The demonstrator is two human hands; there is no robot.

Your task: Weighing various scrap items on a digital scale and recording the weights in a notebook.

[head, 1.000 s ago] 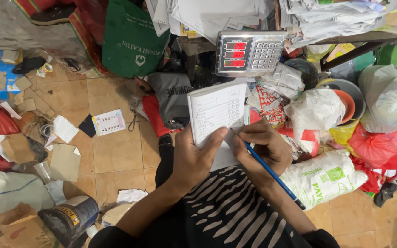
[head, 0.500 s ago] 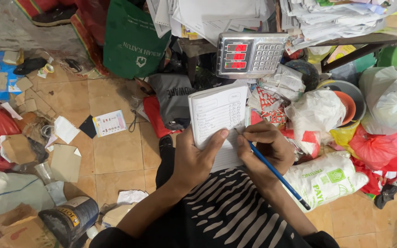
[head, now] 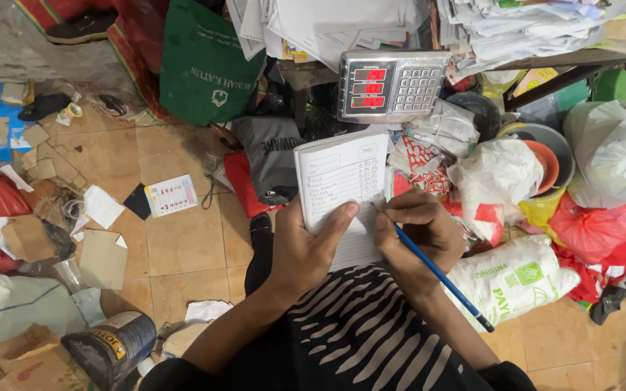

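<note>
Head view: the left hand (head: 306,250) grips a small white notebook (head: 342,192) from below, thumb laid across the lower page, so the page is braced flat and tilted toward the writer. The right hand (head: 418,232) is clenched around a blue pen (head: 440,275), its tip touching the lower right of the page, its barrel running back over the wrist. The notebook is held above the lap, over a black-and-white striped garment (head: 356,326), just below a grey digital scale (head: 393,85) whose red display faces the writer; I judge that this placement lets readings be copied without turning.

Packages and labels: a green carrier bag (head: 208,69) with white lettering stands at upper left against red cloth. A small white card (head: 172,195) with coloured print lies flat on the tiled floor (head: 182,246). A white sack (head: 519,279) with green print rests beside the right forearm. A red plastic bag (head: 603,224) and a knotted white bag (head: 617,152) lie at right. A dark can (head: 110,347) with a yellow label lies on its side at lower left. Loose papers (head: 530,22) are stacked on the counter above.
</note>
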